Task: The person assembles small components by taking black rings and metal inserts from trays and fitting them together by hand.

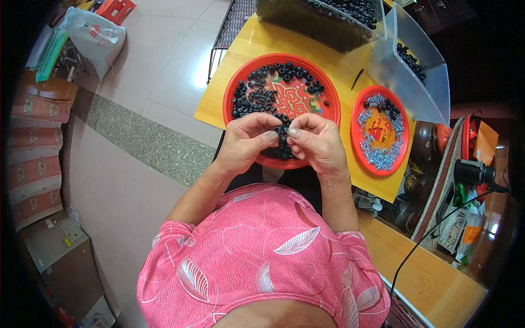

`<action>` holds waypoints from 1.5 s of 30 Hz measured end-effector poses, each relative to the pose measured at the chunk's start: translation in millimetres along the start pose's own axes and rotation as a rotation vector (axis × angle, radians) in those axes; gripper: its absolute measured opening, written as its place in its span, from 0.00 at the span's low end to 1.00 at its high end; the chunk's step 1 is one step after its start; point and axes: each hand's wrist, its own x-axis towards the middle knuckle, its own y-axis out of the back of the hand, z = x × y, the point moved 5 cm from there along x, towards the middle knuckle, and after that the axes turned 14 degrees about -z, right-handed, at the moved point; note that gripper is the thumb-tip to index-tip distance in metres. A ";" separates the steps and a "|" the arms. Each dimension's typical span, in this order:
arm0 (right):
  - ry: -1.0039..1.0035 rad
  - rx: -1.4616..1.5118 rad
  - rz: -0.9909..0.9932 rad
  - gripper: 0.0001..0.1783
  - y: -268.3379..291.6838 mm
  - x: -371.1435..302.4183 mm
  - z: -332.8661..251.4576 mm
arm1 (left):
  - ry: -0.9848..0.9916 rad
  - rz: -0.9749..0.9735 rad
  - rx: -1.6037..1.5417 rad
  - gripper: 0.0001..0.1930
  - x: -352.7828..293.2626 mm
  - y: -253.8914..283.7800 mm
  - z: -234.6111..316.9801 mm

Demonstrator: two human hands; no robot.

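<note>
Over the near side of a round red tray, my two hands meet with their fingertips almost touching. My left hand is closed in a pinch on a small black ring-shaped part. Thumb and forefinger of my right hand are pinched together right beside it; what they hold is too small to make out. Many loose black ring-shaped parts lie in the tray, some standing with their round holes facing up. More black parts show below and between my hands.
To the right, a smaller oval red tray holds small bluish clear pieces and several black parts. Two clear plastic bins with black parts stand at the table's back. The yellow table ends at the left; a cable hangs at right.
</note>
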 end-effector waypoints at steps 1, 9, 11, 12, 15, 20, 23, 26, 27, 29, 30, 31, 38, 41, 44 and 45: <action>0.000 -0.001 0.000 0.05 -0.3 0.4 -0.4 | 0.010 0.002 -0.003 0.11 0.0 -0.9 0.7; -0.030 0.019 -0.078 0.08 -1.2 4.4 5.4 | -0.093 -0.077 0.203 0.08 3.3 -5.1 8.2; -0.032 0.084 -0.113 0.09 1.0 5.6 12.8 | -0.154 -0.099 0.317 0.07 3.6 -8.5 12.0; -0.035 0.151 -0.149 0.10 0.1 6.3 15.4 | -0.159 -0.093 0.340 0.07 2.3 -10.5 13.7; -0.094 0.227 -0.211 0.11 -5.3 4.6 19.6 | -0.179 -0.106 0.425 0.07 0.6 -9.2 15.5; -0.037 0.295 -0.308 0.11 -8.3 3.1 26.1 | -0.172 -0.137 0.413 0.07 -0.4 -15.7 16.4; 0.024 0.326 -0.335 0.10 -8.5 2.1 27.5 | -0.186 -0.116 0.382 0.10 0.9 -20.6 15.3; 0.041 0.312 -0.304 0.10 -8.6 0.3 27.5 | -0.229 -0.111 0.475 0.10 1.2 -18.3 12.0; 0.046 0.301 -0.286 0.09 -7.8 0.1 27.7 | -0.227 -0.113 0.477 0.10 1.4 -17.5 8.9; 0.053 0.299 -0.281 0.09 -7.1 0.3 27.9 | -0.297 -0.144 0.438 0.08 0.4 -19.9 6.4; 0.057 0.294 -0.276 0.09 -6.3 0.3 27.8 | -0.296 -0.146 0.439 0.08 0.8 -22.3 6.1; 0.059 0.295 -0.276 0.09 -6.0 0.5 27.8 | -0.288 -0.126 0.397 0.09 1.2 -23.9 6.4; -0.059 0.196 -0.216 0.08 3.5 -4.8 18.9 | -0.111 -0.118 0.439 0.12 4.4 -19.0 6.9; -0.052 0.122 -0.125 0.09 16.2 -9.7 4.6 | -0.103 -0.020 0.897 0.13 15.3 -0.9 31.4; 0.044 0.000 -0.001 0.10 45.7 -15.7 -28.5 | -0.237 0.105 1.534 0.13 42.5 16.9 64.1; 0.079 -0.068 0.068 0.10 56.4 -18.2 -45.8 | -0.238 0.099 1.535 0.13 51.7 25.3 68.7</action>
